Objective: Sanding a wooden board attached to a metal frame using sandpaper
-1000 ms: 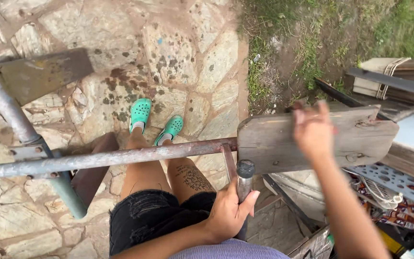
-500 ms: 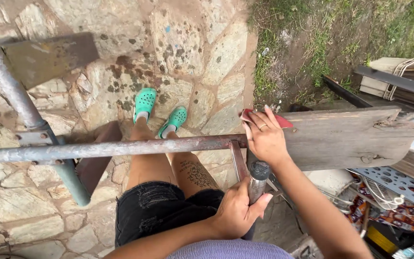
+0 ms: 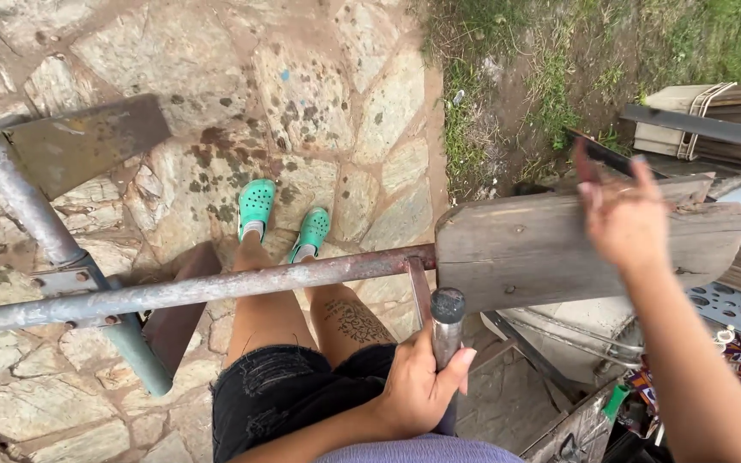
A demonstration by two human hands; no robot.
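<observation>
**Plank on a rusty rail**

Plank (image 3: 559, 249) of weathered grey wood lies at the right end of the rusty metal rail (image 3: 216, 290), above the stone paving (image 3: 216, 69). Right hand (image 3: 623, 214) hovers just over it, fingers spread, gripping nothing. Left hand (image 3: 422, 386) is wrapped around the upright metal post (image 3: 448, 321) below.
</observation>
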